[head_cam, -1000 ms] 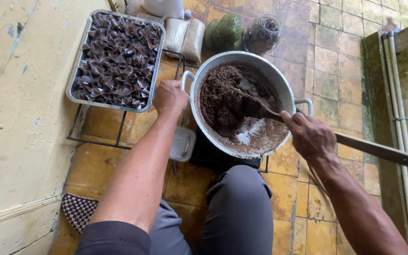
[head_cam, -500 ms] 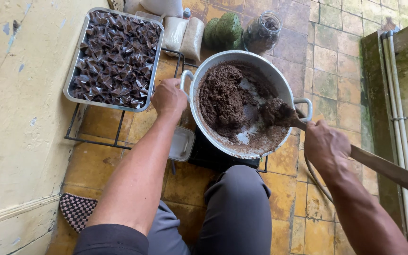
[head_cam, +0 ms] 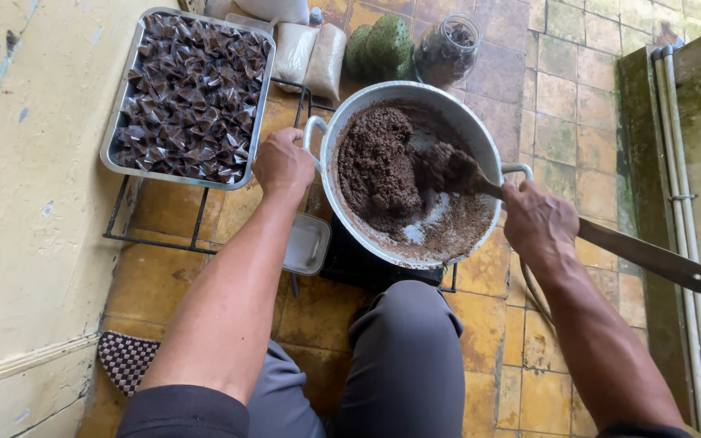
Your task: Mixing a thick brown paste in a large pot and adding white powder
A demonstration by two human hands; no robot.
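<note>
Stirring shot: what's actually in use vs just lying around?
In use: left hand gripping round metal pan; right hand holding long wooden paddle; brown crumbly mixture.
Lying about: metal tray of dark folded wraps, glass jar, white sacks, checkered cloth.

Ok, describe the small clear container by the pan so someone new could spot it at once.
Start at the big metal pan of brown mixture in the middle. Just below its left handle, under the left hand, a small clear plastic container sits on the tiled floor. It is the only see-through rectangular tub there, and looks empty.
</note>
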